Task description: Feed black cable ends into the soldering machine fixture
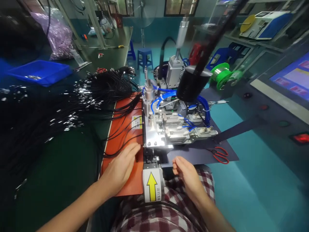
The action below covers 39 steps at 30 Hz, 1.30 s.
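My left hand (122,166) rests over the orange mat (137,180), its fingers pressed together and pointing at the machine's near left edge; what they hold, if anything, is too small to make out. Black cables (120,111) run across the mat to the metal machine (154,132). Right of the white guide with a yellow arrow (152,185), my right hand (184,169) hovers over my lap with curled fingers. Whatever may be between those fingers is hidden.
Red-handled scissors (220,155) lie on the grey plate at the right. A large pile of black cables (36,122) covers the left table. A blue tray (41,72), a green spool (220,75) and a screen (294,77) stand farther out. A black cylinder (193,84) hangs above the machine.
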Tool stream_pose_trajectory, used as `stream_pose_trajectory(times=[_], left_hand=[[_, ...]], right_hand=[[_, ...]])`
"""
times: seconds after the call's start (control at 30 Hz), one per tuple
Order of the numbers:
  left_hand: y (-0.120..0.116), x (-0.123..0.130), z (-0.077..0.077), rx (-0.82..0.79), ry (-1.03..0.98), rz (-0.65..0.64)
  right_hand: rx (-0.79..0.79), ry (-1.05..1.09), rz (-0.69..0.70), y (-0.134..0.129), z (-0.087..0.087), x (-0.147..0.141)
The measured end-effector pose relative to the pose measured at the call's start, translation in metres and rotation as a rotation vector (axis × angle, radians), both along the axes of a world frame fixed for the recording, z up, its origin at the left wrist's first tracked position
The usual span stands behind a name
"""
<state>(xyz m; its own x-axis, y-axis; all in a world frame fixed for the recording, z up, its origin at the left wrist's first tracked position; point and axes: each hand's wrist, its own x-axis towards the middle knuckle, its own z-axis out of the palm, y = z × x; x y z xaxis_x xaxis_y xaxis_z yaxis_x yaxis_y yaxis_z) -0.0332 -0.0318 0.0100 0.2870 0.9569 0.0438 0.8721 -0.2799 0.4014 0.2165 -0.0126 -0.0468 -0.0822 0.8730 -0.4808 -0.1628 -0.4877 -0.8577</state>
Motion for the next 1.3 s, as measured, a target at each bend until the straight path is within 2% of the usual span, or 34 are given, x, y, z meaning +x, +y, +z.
stream_pose_trajectory(times=[0.07,0.13,0.2,0.27,0.33,0.43,0.5,0.57,0.63,0.7,0.8,0.87,0.93,1.0,1.17,1.3], left_hand=[[-0.021,-0.011,0.022,-0.174,-0.024,-0.199],[-0.045,-0.023,0.037,-0.235,0.050,-0.386],[-0.065,-0.035,0.042,-0.202,0.167,-0.403],[-0.073,-0.044,0.042,-0.174,0.241,-0.381],[-0.069,-0.049,0.043,-0.184,0.235,-0.392],[-0.050,-0.049,0.050,-0.177,0.148,-0.463],[-0.035,-0.046,0.054,-0.081,0.067,-0.418],[-0.024,-0.040,0.052,0.033,-0.053,-0.252],[-0.018,-0.029,0.043,0.074,-0.176,-0.082],[-0.018,-0.015,0.029,0.014,-0.258,-0.017],[-0.025,0.004,0.008,-0.115,-0.342,-0.032],[-0.030,0.012,0.000,-0.175,-0.381,-0.033],[-0.033,0.016,0.001,-0.239,-0.408,-0.026],[-0.031,0.021,0.008,-0.332,-0.439,-0.015],[-0.020,0.042,0.025,-0.534,-0.613,0.022],[-0.014,0.052,0.026,-0.612,-0.726,0.085]], right_hand=[[-0.008,-0.036,0.004,-0.005,0.005,0.007],[-0.024,-0.061,0.012,-0.009,0.009,0.011],[-0.021,-0.056,0.045,-0.012,0.015,0.012],[-0.004,-0.042,0.095,-0.012,0.020,0.010],[0.021,-0.042,0.134,-0.012,0.026,0.006],[0.074,-0.067,0.152,-0.012,0.033,0.002],[0.109,-0.083,0.157,-0.013,0.036,-0.001],[0.122,-0.073,0.171,-0.015,0.038,-0.005],[0.117,-0.024,0.202,-0.016,0.040,-0.012],[0.123,0.042,0.241,-0.015,0.041,-0.019],[0.147,0.111,0.262,-0.013,0.042,-0.027],[0.146,0.122,0.243,-0.011,0.043,-0.029],[0.129,0.117,0.214,-0.011,0.043,-0.032],[0.120,0.115,0.208,-0.011,0.044,-0.035],[0.174,0.096,0.284,-0.012,0.046,-0.039],[0.151,0.171,0.257,-0.010,0.046,-0.032]])
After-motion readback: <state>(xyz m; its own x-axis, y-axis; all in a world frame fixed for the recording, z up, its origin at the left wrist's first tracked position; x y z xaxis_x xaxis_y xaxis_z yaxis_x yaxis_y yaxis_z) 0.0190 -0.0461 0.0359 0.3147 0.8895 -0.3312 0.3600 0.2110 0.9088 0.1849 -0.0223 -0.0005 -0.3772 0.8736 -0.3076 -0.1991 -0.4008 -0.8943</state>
